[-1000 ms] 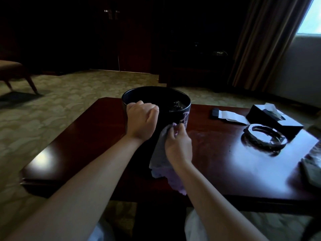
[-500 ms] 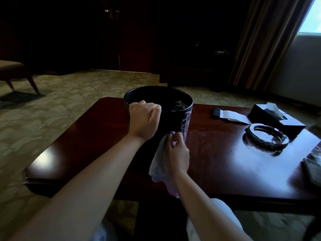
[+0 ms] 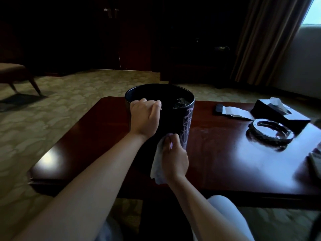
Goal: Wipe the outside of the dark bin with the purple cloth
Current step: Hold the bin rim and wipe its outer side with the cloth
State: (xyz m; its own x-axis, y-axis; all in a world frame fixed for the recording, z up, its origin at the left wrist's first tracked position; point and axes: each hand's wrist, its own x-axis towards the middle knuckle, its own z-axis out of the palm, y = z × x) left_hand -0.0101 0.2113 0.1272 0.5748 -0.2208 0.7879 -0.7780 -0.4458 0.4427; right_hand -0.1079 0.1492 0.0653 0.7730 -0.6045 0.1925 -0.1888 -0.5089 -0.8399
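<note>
Standing upright on the dark red table (image 3: 225, 171), mouth up, the dark bin (image 3: 171, 122) sits between both hands. The left hand (image 3: 145, 119) curls over its near rim, gripping it. The right hand (image 3: 174, 158) clutches the purple cloth (image 3: 157, 168), bunched and hanging, against the bin's lower wall.

A glossy dark wooden table (image 3: 217, 164) holds a dark bin (image 3: 171, 122) centrally; tissue box (image 3: 278, 113) and glass ashtray (image 3: 271, 134) sit far right.

Dim rm: patterned carpet (image 3: 73, 94), curtain (image 3: 264, 40) by bright window (image 3: 312, 11).
</note>
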